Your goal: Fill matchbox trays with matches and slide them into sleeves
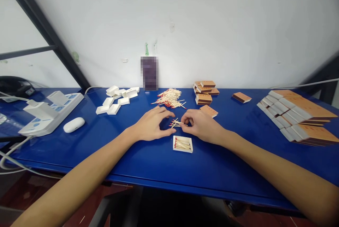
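Note:
Between my hands lies a small loose group of red-tipped matches (174,123) on the blue desk. My right hand (198,124) pinches a match (181,123) between thumb and fingertips, right over that group. My left hand (156,123) curves around the group's left side, thumb and fingers apart, holding nothing. Just in front of both hands sits a white matchbox tray (182,150) with several matches lying in it. Behind my hands is a bigger heap of matches (171,98). An orange matchbox sleeve (209,111) lies behind my right hand, partly hidden by it.
Several empty white trays (113,109) are scattered at the back left. Orange matchbox sleeves (203,99) are piled at the back, with one more (242,97) to their right. Stacked matchboxes (304,114) fill the right side. A power strip (53,114) and white earbud case (74,124) lie left.

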A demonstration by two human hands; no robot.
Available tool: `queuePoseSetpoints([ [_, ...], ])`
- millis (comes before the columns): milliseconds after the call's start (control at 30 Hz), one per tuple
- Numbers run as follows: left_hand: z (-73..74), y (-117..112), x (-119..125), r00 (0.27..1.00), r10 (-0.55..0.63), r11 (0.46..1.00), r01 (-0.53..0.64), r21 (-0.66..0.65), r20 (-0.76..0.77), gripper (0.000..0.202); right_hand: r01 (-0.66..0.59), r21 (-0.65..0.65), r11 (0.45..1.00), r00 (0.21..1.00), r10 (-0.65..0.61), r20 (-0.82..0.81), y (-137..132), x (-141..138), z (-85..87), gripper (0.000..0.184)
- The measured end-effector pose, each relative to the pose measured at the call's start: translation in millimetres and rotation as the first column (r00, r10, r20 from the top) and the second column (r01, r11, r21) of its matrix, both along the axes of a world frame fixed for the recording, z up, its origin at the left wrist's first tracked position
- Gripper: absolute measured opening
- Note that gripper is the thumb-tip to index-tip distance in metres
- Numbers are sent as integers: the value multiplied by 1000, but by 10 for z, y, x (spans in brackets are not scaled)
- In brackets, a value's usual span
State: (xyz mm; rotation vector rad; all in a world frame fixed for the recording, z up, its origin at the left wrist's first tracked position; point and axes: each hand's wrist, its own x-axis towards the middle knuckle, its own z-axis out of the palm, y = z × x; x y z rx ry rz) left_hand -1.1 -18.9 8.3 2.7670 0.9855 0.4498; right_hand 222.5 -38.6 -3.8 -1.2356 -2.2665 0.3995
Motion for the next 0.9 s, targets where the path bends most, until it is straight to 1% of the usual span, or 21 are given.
queuePoseSetpoints([
  [100, -27, 23, 15, 1000, 10, 1000, -10, 22, -3, 36, -14, -5, 1000, 1000, 14, 13, -10, 48, 79, 10],
  [200, -52, 55, 4, 1000, 27, 999, -28, 29, 13, 30, -108, -40, 993, 993, 110, 41, -40, 87, 132, 10],
  [300, -66, 71, -9, 999, 33, 999, -34, 22, 37, 29, -189, -60, 980, 978, 193, 72, -60, 99, 133, 9],
  [400, -74, 77, -15, 994, 46, 999, -47, 11, 98, 27, -195, -61, 979, 974, 201, 106, -59, 94, 122, 12],
  [467, -75, 84, -16, 987, 72, 997, -73, 5, 144, 25, -187, -87, 979, 974, 196, 114, -53, 94, 128, 15],
  [567, -66, 96, -10, 970, 92, 996, -87, -29, 223, 23, -173, -138, 975, 978, 187, 92, -46, 108, 145, 19],
  [700, -57, 102, 9, 937, 102, 993, -75, -93, 333, 21, -180, -178, 967, 980, 191, 48, -34, 131, 139, 18],
  [800, -70, 101, 6, 949, 95, 992, -67, -103, 301, 19, -175, -197, 965, 984, 180, 7, -35, 129, 122, 21],
  [900, -76, 99, -20, 980, 35, 999, -28, -36, 196, 19, -158, -202, 967, 987, 156, -24, -46, 111, 102, 21],
])
